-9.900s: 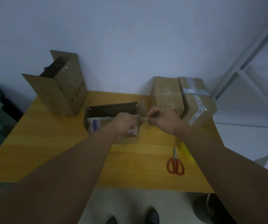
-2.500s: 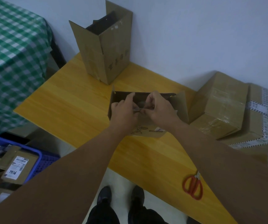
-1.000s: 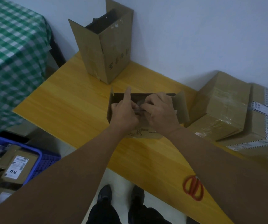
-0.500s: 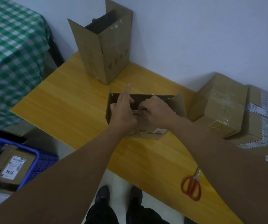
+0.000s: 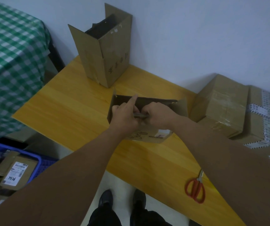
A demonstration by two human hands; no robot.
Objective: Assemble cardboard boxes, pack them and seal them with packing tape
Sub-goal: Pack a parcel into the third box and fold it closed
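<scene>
Hardly anything has shifted in the last half second: both hands keep to the middle of the small box's open top, whereas some ten seconds back they worked at its right end. The left hand [image 5: 125, 115] points its forefinger straight toward the far side while its other fingers curl and pinch one end of a grey strip [image 5: 140, 115]. The right hand [image 5: 159, 115] is closed round the other end. What the strip is I cannot tell.

Under the hands, the small open box [image 5: 149, 137] sits mid-worktop [image 5: 75, 110] with its flaps standing and no tape across them. Its contents are hidden by the hands and the dark interior.

I judge the task partly done. At the right, two boxes are already closed and taped: a clear-taped box [image 5: 219, 105] and, beside it, a box bound with printed tape [image 5: 264, 118]. The small box looks to be at the packing stage, so folding its flaps and sealing remain. At the far edge a tall open box [image 5: 105, 51] stands upright with something dark inside, also unsealed. No tape roll shows.

Red-handled scissors [image 5: 195, 188] lie near the right corner. On the floor to the left a blue crate [image 5: 39, 158] holds labelled parcels [image 5: 17, 172], with a green checked cloth [image 5: 8, 54] beyond.
</scene>
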